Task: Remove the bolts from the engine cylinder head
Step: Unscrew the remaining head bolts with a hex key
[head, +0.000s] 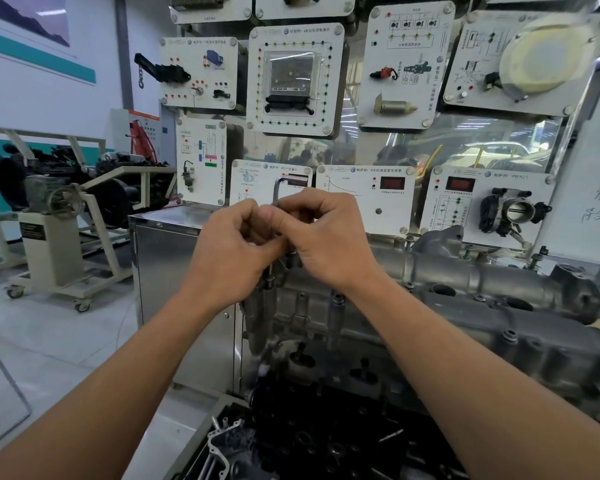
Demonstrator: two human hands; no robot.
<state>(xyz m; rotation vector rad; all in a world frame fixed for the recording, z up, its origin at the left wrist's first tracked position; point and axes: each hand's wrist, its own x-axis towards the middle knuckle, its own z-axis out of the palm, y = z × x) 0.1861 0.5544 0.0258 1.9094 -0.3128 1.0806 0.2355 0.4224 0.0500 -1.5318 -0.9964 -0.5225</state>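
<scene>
Grips an L-shaped hex key (277, 192) with both hands: left hand (234, 247) curled round the shaft from the left, right hand (324, 237) pinching it from the right, fingertips of the two touching. Holds the key upright, short arm on top, pointing right. Meets, at the lower tip, a bolt (269, 280) at the left end of the engine cylinder head (465, 292). Further bolts (337, 299) standing along the head's top face. Behind: steel cabinet (167, 265), training panels (295, 81), a throttle body (515, 211) on one. Far left: engine on a wheeled stand (66, 202).
</scene>
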